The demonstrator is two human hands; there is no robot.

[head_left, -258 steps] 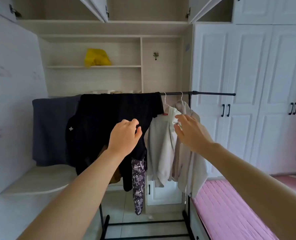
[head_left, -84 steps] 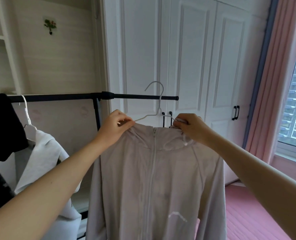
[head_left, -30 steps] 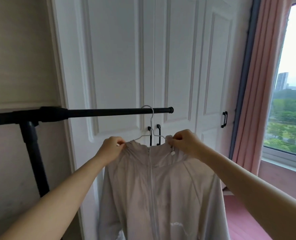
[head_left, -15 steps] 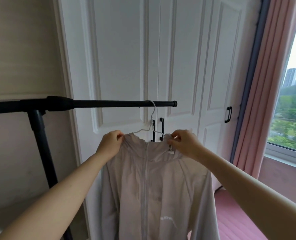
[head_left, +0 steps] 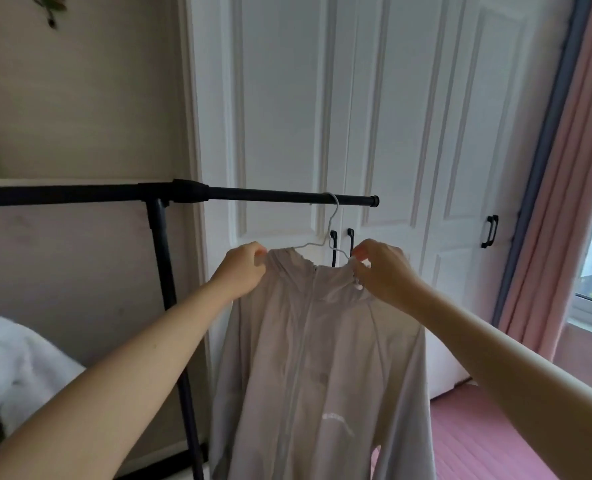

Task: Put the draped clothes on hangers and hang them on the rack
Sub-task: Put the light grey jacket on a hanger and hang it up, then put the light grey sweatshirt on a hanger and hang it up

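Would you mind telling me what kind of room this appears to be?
Most likely a bedroom: white panelled wardrobe doors fill the wall, a black clothes rack stands before them holding a hung jacket, and pink curtains frame a window.

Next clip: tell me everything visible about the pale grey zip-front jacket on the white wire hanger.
The pale grey zip-front jacket is thin, smooth, lightweight-looking fabric with a central zip, gathered collar, long sleeves hanging down and a small white chest logo. It hangs upright, front toward the camera, on a white wire hanger hooked over the black metal rack rail near its free end. The left hand and right hand each pinch a shoulder by the collar.
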